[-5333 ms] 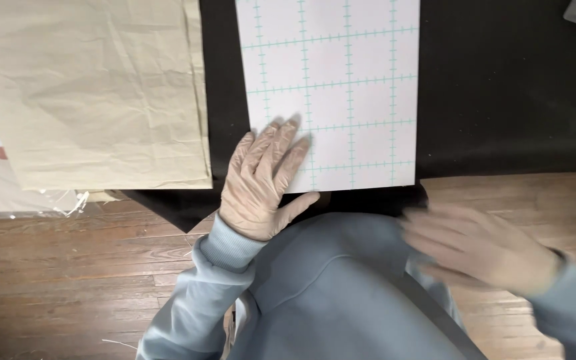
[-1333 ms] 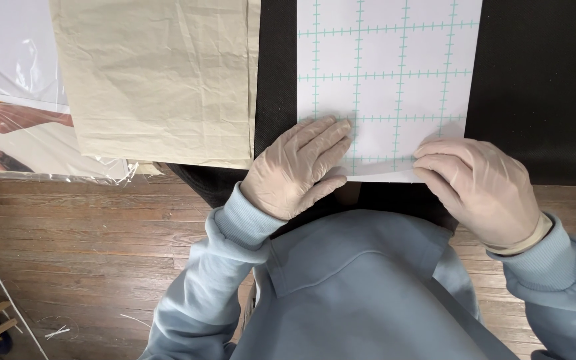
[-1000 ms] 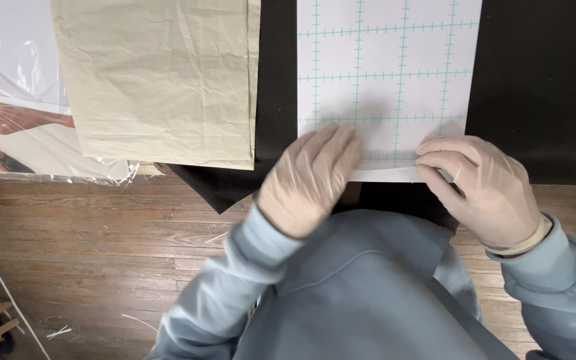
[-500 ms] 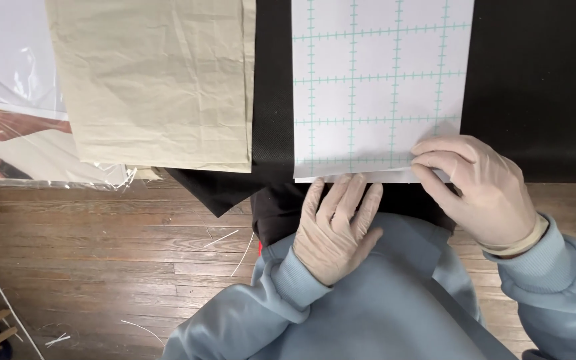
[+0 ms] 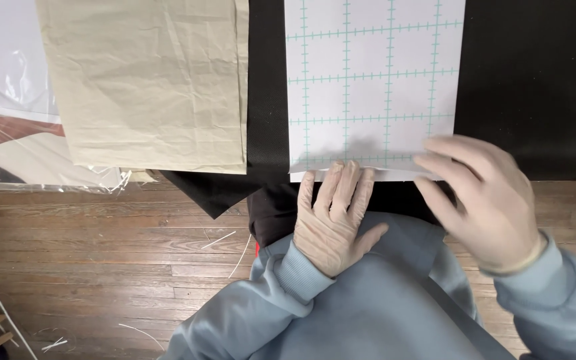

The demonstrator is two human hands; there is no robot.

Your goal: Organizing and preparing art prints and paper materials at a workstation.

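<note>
A: What has changed in the last second or so?

B: The left hand (image 5: 333, 217) has come off the gridded white sheet (image 5: 375, 87). It was pressed flat on the sheet's near corner; now it lies just below the near edge, fingers (image 5: 341, 187) loosely spread, tips touching or almost touching that edge, holding nothing.

A: And the other one?

B: The right hand (image 5: 485, 197) was clamped on the sheet's near right corner. Now it is blurred with motion, fingers open and splayed over that corner. I cannot tell whether it touches the paper; it grips nothing that I can see.

A: So the sheet is free?

B: It looks that way to me: neither hand pins it down. It lies flat on the black worktop (image 5: 535, 80), its near edge along the worktop's front.

A: Any containers?

B: None that I can see. Left of the sheet lies a folded beige cloth (image 5: 148, 80), and beyond that some clear plastic wrap (image 5: 8, 87) over printed pages. Below is the wooden floor (image 5: 101, 267) with a few stray white threads.
</note>
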